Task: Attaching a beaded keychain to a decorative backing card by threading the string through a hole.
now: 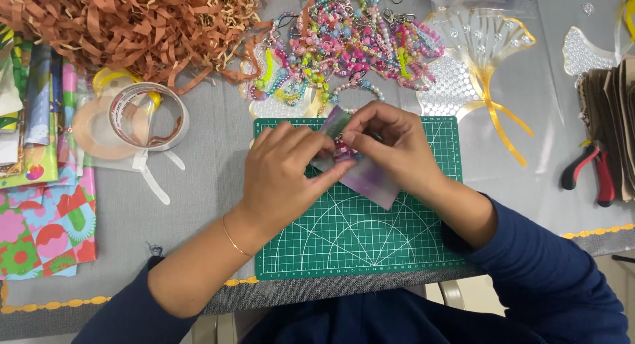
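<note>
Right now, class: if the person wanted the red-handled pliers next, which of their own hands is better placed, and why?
The right hand. The pliers lie at the table's right edge, on that arm's side. The left hand would have to cross over the pouch both hands are pinching.

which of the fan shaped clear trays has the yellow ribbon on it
The middle fan-shaped tray, just right of the bead pile. A yellow ribbon trails from its stem; the tray by the right edge shows none.
</note>
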